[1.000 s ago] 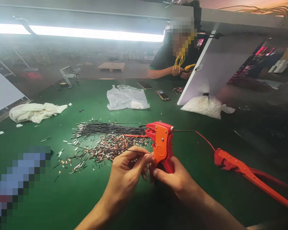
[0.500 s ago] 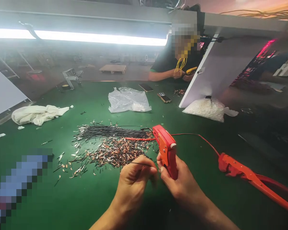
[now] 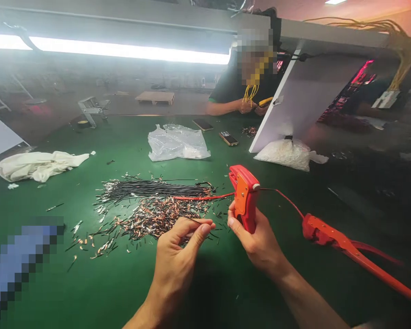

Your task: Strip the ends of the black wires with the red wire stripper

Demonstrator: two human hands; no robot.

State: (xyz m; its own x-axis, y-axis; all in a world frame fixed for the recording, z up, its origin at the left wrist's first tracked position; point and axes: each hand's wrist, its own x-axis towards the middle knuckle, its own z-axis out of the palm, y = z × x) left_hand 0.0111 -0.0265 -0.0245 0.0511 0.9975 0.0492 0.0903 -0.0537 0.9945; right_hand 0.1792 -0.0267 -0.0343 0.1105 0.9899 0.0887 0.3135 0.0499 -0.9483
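between left fingers (image 3: 200, 227): thin wire (image 3: 188, 220).

2 orange wire strippers (image 3: 244, 197) (image 3: 342, 244), 2 phones (image 3: 228, 138) (image 3: 202, 124), 2 plastic bags (image 3: 178, 142) (image 3: 287, 153), 1 white cloth (image 3: 37, 165) on the worktop (image 3: 106, 283)

1. Two bare forearms are seen entering from btm edge; no sleeves are shown w/in the frame.
2. Left hand (image 3: 178, 256): no glove, ring or watch is worn; wrist is uncovered.
3. Right hand (image 3: 258, 242): likewise ungloved, nothing is worn at wrist or on fingers (image 3: 233, 225).
4. Nails are kept short & unpainted, as far as can be told.
5. No bands, tape, cables or markings are seen on either arm.
6. Upper arms, shoulders & clothing are cut off by the frame; nothing can be told of them.
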